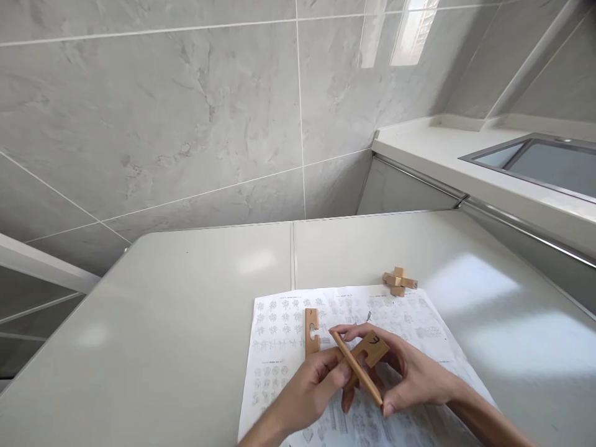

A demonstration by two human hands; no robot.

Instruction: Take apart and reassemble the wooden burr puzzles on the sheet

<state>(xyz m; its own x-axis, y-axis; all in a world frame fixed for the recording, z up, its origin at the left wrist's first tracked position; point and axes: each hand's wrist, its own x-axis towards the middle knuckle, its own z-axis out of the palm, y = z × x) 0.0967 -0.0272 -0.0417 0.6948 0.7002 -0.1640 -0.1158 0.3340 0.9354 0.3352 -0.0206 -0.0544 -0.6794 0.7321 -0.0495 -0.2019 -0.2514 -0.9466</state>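
Observation:
Two flat wooden puzzle pieces cross each other between my hands above a printed sheet (274, 323). My left hand (316, 385) pinches the notched wooden puzzle piece (376, 349), which carries a dark mark like a 3 and has a cutout on its side. My right hand (414, 366) spans the other wooden puzzle piece (358, 369), seen edge-on, with fingertips at its upper end and the thumb at its lower end. A third notched wooden piece (311, 323) lies flat on the sheet, just beyond my left hand.
An assembled wooden cross puzzle (399, 281) stands at the sheet's far right edge. The pale table (186, 323) has a seam across it. Beyond it rises a grey tiled wall (209, 112). A white counter (433, 149) with a sink (540, 158) is at the right.

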